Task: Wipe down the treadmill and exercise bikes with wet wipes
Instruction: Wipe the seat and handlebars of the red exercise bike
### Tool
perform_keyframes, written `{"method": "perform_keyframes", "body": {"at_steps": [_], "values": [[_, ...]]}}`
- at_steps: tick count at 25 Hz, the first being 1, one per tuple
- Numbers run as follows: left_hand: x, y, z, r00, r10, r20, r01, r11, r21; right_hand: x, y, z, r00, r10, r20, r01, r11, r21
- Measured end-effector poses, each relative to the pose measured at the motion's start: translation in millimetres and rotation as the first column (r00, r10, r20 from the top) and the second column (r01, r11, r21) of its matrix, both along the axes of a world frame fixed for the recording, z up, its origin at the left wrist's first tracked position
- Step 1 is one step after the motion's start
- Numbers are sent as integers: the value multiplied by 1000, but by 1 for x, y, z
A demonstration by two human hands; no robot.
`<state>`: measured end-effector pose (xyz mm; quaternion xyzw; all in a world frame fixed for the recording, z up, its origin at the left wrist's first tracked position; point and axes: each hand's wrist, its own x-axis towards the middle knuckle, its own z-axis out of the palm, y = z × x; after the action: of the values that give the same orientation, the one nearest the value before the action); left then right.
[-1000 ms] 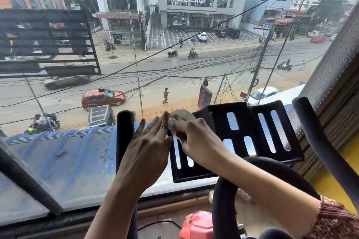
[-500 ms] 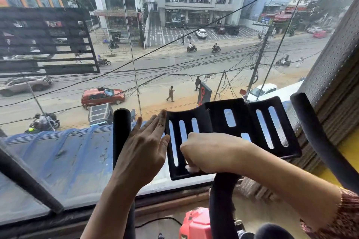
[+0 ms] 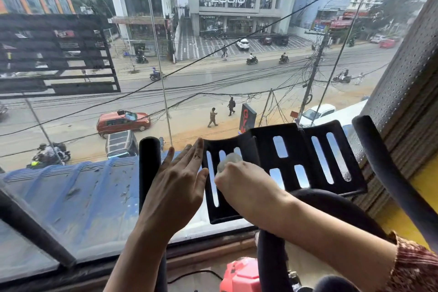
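Note:
The exercise bike's black slotted console tray (image 3: 289,149) stands in front of me, flanked by two padded handlebar ends: the left bar (image 3: 149,161) and the right bar (image 3: 388,173). My right hand (image 3: 246,187) grips a crumpled white wet wipe (image 3: 228,160) and presses it on the tray's left panel. My left hand (image 3: 175,187), fingers straight, rests flat against the tray's left edge.
A large window pane (image 3: 83,197) is right behind the bike, with a street below. A perforated wall panel (image 3: 407,83) and yellow wall stand at the right. The bike's red body (image 3: 239,277) shows at the bottom, beside a curved black bar (image 3: 331,199).
My right hand slid down the tray's left panel with the wipe, then moved back up toward its middle. My left hand stayed flat at the tray's left edge.

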<state>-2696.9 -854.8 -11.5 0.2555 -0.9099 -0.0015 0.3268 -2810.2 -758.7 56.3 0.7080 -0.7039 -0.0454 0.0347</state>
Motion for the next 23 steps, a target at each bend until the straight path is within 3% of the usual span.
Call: {"method": "perform_keyframes", "body": {"at_steps": [3, 5, 7, 11, 17, 20, 23], "values": [[0, 0, 0, 1000, 3, 3, -3, 1000, 12, 5, 9, 8, 998, -58, 33, 59, 998, -5], [0, 0, 0, 1000, 2, 7, -2, 1000, 14, 4, 2, 10, 983, -152, -98, 141, 984, -113], [0, 0, 0, 1000, -2, 8, 2, 1000, 9, -5, -10, -3, 920, -198, -338, 169, 979, -113], [0, -1, 0, 1000, -2, 18, 2, 1000, 1, -10, -20, -10, 833, -180, -524, 198, 980, -21], [0, 1, -1, 1000, 7, 23, -8, 999, 39, 8, -8, 2, 865, -77, -495, 90, 996, 2], [1, 3, 2, 1000, -6, 17, 5, 995, 95, 22, 9, 8, 949, -33, -314, 72, 991, 114], [1, 9, 4, 1000, -20, -12, 22, 988, 153, 23, 19, 10, 988, -116, -102, 129, 983, 131]]}}
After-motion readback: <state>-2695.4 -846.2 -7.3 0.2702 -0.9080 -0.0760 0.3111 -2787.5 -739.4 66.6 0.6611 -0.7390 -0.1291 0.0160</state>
